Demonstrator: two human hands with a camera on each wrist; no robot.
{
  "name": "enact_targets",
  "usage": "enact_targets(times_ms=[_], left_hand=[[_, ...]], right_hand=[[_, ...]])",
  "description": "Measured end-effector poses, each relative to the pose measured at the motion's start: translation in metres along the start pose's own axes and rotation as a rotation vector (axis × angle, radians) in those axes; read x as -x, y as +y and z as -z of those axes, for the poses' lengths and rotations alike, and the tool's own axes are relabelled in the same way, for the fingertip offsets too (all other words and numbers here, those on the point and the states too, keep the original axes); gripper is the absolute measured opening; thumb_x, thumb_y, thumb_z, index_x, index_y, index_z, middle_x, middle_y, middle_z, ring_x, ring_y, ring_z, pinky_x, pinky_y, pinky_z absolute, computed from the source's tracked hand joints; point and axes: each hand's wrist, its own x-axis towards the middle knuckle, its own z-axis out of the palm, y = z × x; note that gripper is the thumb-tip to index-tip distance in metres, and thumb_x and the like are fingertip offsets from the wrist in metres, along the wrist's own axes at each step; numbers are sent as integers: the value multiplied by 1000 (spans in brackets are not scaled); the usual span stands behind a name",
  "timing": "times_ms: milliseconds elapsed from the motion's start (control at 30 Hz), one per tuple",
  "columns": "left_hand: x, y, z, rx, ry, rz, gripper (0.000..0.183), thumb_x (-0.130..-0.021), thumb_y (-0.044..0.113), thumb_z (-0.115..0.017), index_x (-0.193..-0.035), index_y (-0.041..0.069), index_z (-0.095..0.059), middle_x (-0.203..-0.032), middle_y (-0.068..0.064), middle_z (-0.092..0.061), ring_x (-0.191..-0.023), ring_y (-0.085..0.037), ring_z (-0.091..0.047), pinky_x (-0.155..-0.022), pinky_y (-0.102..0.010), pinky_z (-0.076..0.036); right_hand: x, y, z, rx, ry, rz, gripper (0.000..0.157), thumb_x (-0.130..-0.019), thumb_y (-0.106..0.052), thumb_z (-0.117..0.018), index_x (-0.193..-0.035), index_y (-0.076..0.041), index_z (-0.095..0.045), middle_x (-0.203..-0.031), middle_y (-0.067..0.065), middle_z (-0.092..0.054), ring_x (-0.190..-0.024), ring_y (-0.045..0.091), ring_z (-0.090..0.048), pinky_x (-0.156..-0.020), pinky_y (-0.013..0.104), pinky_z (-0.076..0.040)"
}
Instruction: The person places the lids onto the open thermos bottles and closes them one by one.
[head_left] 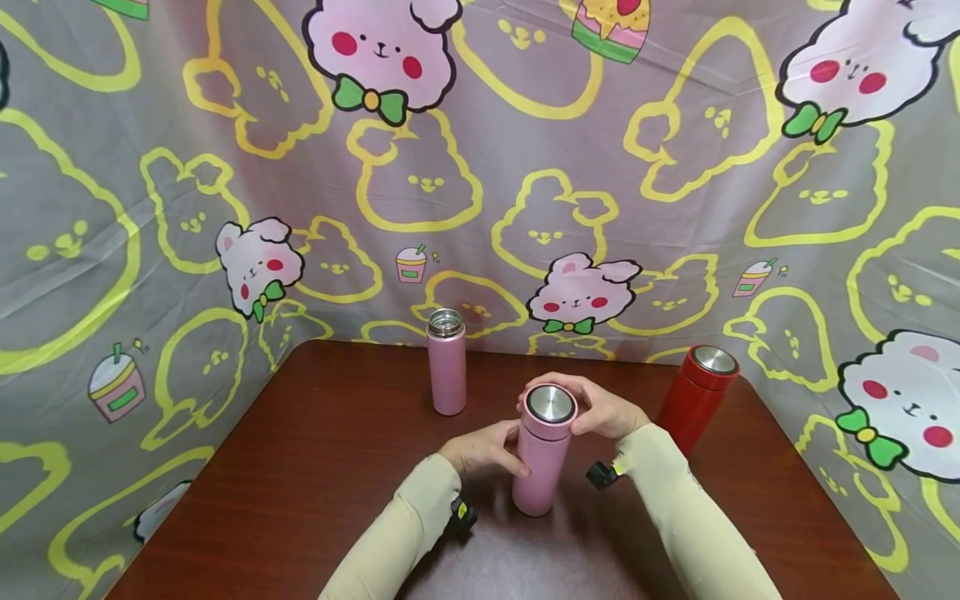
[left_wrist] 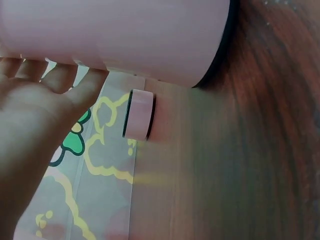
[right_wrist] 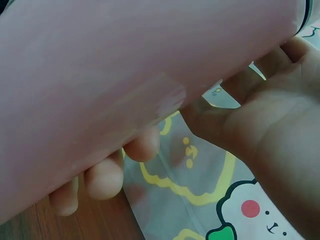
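The head view showed the task's thing, a pink bottle with its cap on, upright at the near middle of the table. The person's left grip was closed around its body, thumb in front; the right grip was wrapped around the cap. The low hold probably kept the body steady, leaving the upper one free to work the cap. A second pink bottle, its steel mouth bare, stood farther back to the left, and a red bottle by the right forearm, both apparently set aside to leave working room. In the left wrist view, a short pink cylinder, perhaps that bare bottle's cap, sat beyond the held one.

The held bottle was smooth and softly glossy, with a silver disc in a dark ring on top, a seam below the cap and a black band around its base.
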Motion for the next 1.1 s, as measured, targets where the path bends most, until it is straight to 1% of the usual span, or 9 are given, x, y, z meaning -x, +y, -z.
enact_targets(times_ms=[200,367,500,633,767,900,1100], left_hand=[[0,-4,-3,-17,42,-45,70,-76,12,-69,-138,0,-39,-131,-6,-53,-117,-15,-50,-100,-32,-38],[2,-5,-5,-10,85,-60,71,-77,12,-68,-140,5,-38,-134,-3,-51,-119,-15,-48,-100,-32,-38],[4,-6,-6,-14,124,-81,69,-76,10,-68,-139,5,-40,-132,-3,-52,-117,-15,-50,-99,-32,-39],[4,-7,-8,-31,164,-118,69,-75,8,-68,-137,1,-41,-127,-6,-54,-112,-15,-52,-96,-32,-41],[4,-6,-9,-38,202,-132,71,-73,7,-69,-137,-1,-40,-125,-6,-55,-110,-13,-52,-95,-31,-42],[4,-6,-11,-29,226,-141,71,-73,4,-69,-138,-1,-40,-125,-7,-55,-110,-14,-52,-94,-31,-43],[3,-6,-12,-26,268,-152,74,-75,-2,-68,-142,3,-36,-126,-11,-54,-108,-16,-54,-92,-32,-45]], right_hand=[[6,-3,-7,71,128,-19,63,-83,-20,-68,-135,2,-40,-130,16,-53,-119,29,-50,-99,45,-40],[8,-3,-13,121,223,-29,60,-82,-17,-68,-134,0,-43,-128,15,-55,-116,30,-52,-96,44,-43],[9,-4,-18,172,293,-40,60,-81,-15,-69,-133,1,-43,-126,16,-57,-115,30,-53,-95,43,-44],[9,-5,-23,247,372,-46,59,-81,-11,-70,-132,3,-44,-123,14,-59,-112,27,-54,-93,41,-45],[9,-5,-30,303,451,-53,58,-80,-7,-70,-131,4,-45,-120,10,-60,-109,24,-55,-91,37,-46],[7,-5,-38,341,527,-54,58,-79,-2,-70,-131,3,-45,-121,10,-59,-108,23,-55,-89,36,-47],[4,-3,-47,408,655,-56,57,-79,2,-69,-131,2,-46,-119,7,-60,-105,20,-57,-85,32,-50]])
